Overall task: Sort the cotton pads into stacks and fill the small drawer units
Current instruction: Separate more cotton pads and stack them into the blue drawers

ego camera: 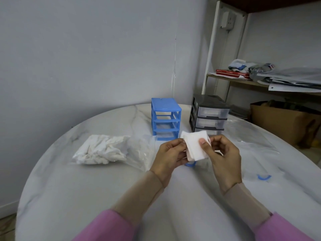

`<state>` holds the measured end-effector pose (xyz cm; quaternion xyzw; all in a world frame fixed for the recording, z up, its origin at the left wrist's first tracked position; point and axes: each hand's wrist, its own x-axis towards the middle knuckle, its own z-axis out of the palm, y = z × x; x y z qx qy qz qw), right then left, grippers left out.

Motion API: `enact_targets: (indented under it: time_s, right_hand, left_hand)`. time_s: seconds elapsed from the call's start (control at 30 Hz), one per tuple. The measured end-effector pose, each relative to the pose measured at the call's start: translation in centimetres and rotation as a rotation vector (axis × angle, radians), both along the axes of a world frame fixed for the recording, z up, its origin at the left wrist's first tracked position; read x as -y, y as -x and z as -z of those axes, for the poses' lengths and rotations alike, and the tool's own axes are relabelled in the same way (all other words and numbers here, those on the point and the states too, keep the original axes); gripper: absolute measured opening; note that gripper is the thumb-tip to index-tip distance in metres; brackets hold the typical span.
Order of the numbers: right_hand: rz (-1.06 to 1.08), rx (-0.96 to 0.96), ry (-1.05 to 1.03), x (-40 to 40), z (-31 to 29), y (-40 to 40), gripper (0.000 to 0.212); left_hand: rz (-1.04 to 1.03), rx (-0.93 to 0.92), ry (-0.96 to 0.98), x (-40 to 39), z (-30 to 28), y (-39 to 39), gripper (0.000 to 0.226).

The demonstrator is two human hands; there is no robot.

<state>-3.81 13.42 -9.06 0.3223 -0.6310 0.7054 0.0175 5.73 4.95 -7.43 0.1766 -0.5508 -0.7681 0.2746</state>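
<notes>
We hold a few square pads (195, 146) above the worktop (97, 185), mid-scene. Left hand (169, 156) grips their left edge, fingers curled; right hand (224, 153) pinches the right side, thumb on top. Bag (102, 149) of loose pads lies to the left. Blue frame (165, 118), its slots without drawers, stands far centre; black unit (208, 115) with clear drawers just right of it. Clear drawers with blue handles lie on the right, faint
</notes>
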Motion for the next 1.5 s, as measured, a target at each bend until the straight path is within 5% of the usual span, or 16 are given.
enact_targets:
  time_s: [0.6, 1.13, 1.5]
  right_hand:
    - [0.056, -0.011, -0.01, -0.5, -1.0, -0.3, 0.02]
    - [-0.181, 0.075, 0.189, -0.9, -2.1, -1.1, 0.026]
    - [-0.091, 0.058, 0.03, -0.4, -1.1, -0.1, 0.025]
  left_hand:
    - [-0.035, -0.029, -0.023, 0.4, 0.3, 0.1, 0.015]
    - [-0.217, -0.001, 0.007, 0.8, 0.6, -0.2, 0.023]
    - [-0.231, 0.003, 0.015, 0.7, 0.5, -0.2, 0.023]
